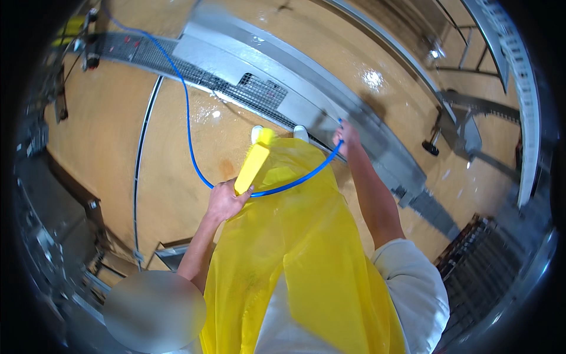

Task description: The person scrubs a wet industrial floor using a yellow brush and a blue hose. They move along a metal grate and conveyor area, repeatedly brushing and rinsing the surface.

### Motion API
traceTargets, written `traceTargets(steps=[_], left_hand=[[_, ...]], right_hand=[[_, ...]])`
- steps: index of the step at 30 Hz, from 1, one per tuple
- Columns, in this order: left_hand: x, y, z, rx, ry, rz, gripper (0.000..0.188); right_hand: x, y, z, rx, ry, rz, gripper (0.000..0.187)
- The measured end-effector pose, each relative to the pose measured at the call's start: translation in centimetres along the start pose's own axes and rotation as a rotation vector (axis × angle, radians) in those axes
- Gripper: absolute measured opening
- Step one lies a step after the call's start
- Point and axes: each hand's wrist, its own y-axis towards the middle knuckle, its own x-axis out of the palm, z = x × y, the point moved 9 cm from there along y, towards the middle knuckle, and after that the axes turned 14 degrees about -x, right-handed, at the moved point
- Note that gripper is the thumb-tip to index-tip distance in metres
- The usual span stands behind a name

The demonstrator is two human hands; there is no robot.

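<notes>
My left hand is closed round the handle of a yellow brush, bristle end pointing away from me. The blue hose also passes through or under this hand; I cannot tell how firmly it is gripped. From there it curves across the front of my yellow apron to my right hand. That hand is wrapped round the hose near its end, above a long wet metal piece. Whether water leaves the hose end is too faint to tell.
Dark grating and metal plates lie along a floor channel beyond my white shoes. The tan floor shines wet. A wheeled metal frame stands right, dark racking lower right, and equipment at left. The hose trails to the far left.
</notes>
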Motion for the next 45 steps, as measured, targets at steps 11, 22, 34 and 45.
traceTargets(steps=[11,22,34,45], left_hand=[[8.9,-3.0,8.9,0.543,0.53,-0.332,0.041],[14.2,-11.9,10.9,0.634,0.628,-0.623,0.042],[16.5,-16.8,8.5,0.377,0.458,-0.509,0.034],[19.2,-18.6,9.1,0.459,0.592,-0.472,0.04]], right_hand=[[-43.8,-20.6,7.7,-0.343,0.31,1.074,0.022],[-40.6,-23.9,17.7,-0.105,0.503,0.443,0.031],[-42.5,-19.3,22.4,-0.044,0.535,0.506,0.018],[-42.0,-19.6,27.8,0.15,0.353,0.186,0.01]])
